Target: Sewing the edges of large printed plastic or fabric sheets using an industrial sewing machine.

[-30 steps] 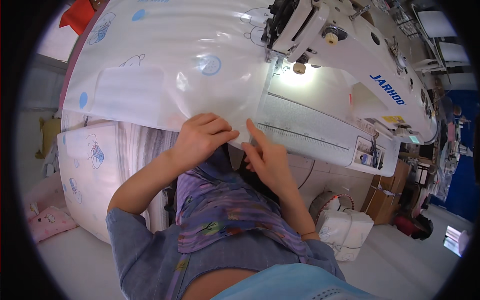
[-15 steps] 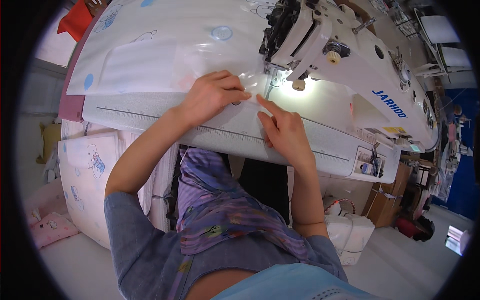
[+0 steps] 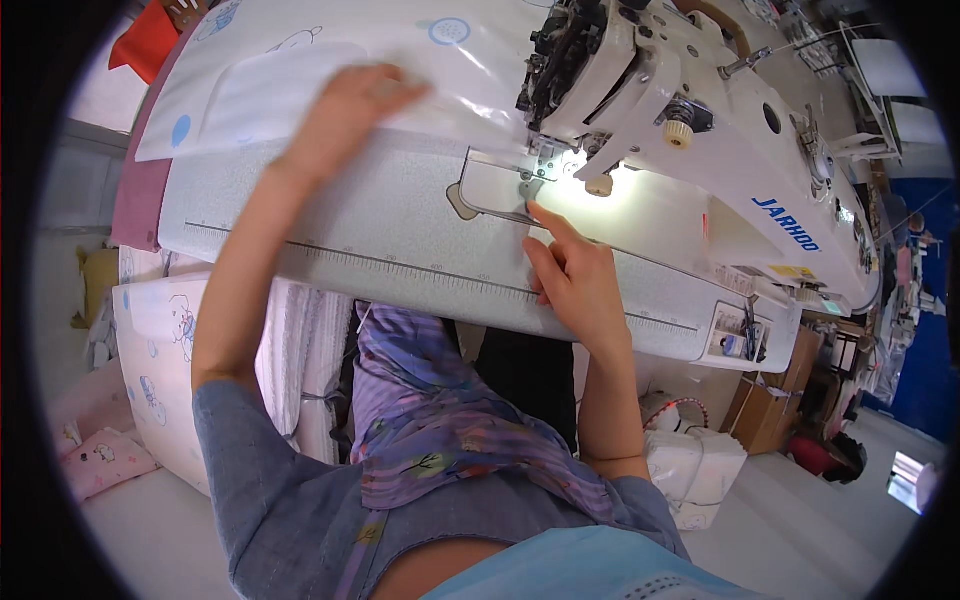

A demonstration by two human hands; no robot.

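The sheet (image 3: 270, 90) lies on the worktop (image 3: 400, 215) by the machine (image 3: 720, 150). The left hand (image 3: 345, 120) is over it, too blurred to tell its fingers' grip; the right hand's (image 3: 580, 285) are apart, empty. Uneven pulling could skew the sheet; starting the machine could catch a fingertip.

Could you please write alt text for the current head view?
A person's blurred left hand is over a white printed sheet at a sewing machine; the right hand, index finger extended, is near the lit needle area. A ruler scale marks the bed.
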